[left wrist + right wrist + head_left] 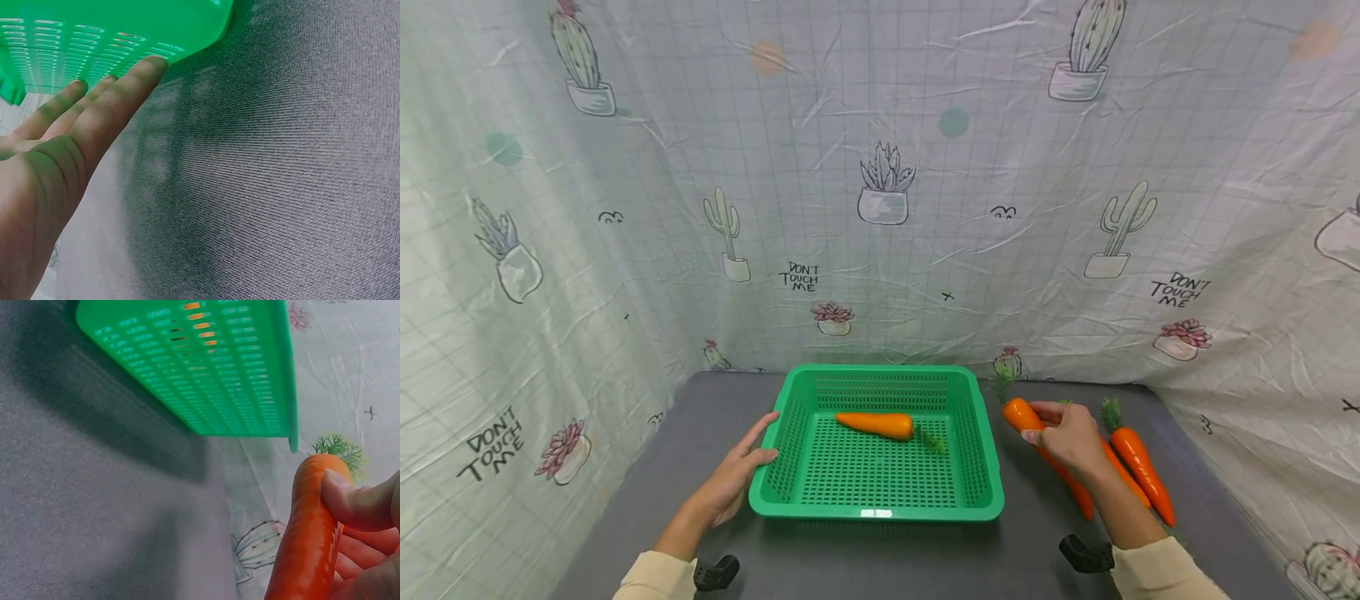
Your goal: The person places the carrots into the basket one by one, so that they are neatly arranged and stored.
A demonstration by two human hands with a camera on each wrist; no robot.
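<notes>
A green perforated basket point(977, 442) sits on the grey table, with one orange carrot point(875, 424) lying inside near its back. My left hand point(739, 471) rests with straight fingers point(125, 87) against the basket's left wall point(119, 37). To the right of the basket, my right hand point(1070, 433) grips a second carrot point(1024, 414) near its leafy top; in the right wrist view my thumb point(356, 503) presses on this carrot point(309, 537). Further right lies another carrot point(1142, 471) on the table, and part of a third one point(1126, 477) shows behind my wrist.
A cactus-print cloth point(880, 183) hangs behind and on both sides of the grey table point(647, 467). Two dark wrist-camera mounts point(1086, 554) show near the front edge. The basket's side wall point(206, 369) stands just left of my right hand.
</notes>
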